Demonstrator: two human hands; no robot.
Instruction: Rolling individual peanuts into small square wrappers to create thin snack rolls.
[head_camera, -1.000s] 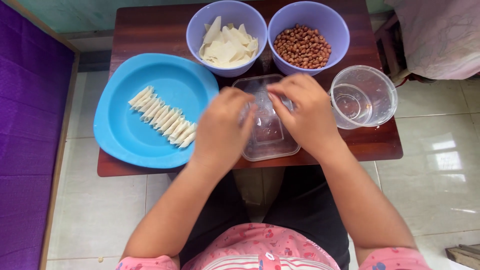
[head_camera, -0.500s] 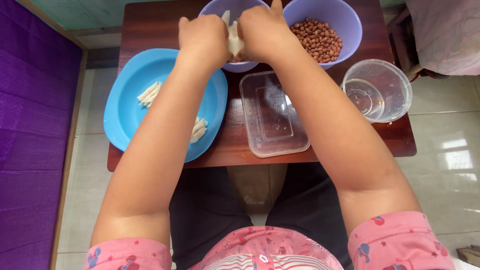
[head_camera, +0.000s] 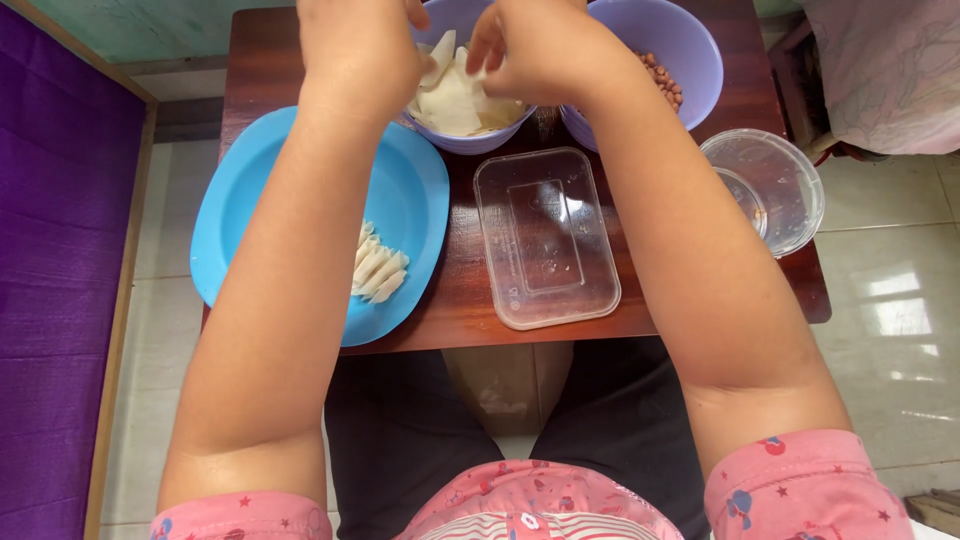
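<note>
Both hands hover over the lavender bowl of pale dough wrappers at twelve o'clock on the counter. The left hand curls over the bowl's nine o'clock rim; whether it grips anything I cannot tell. The right hand has its fingers pinched on a wrapper's edge. The stack lies directly beneath the fingers, the right hand nearer. The clear rectangular container sits at six o'clock of the bowl, its long axis running toward the person.

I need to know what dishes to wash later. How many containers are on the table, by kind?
Purple bowls: 2, one with white wrappers, one with peanuts
Blue plate: 1
Clear tub: 1
Clear round bowl: 1
Total: 5
</note>
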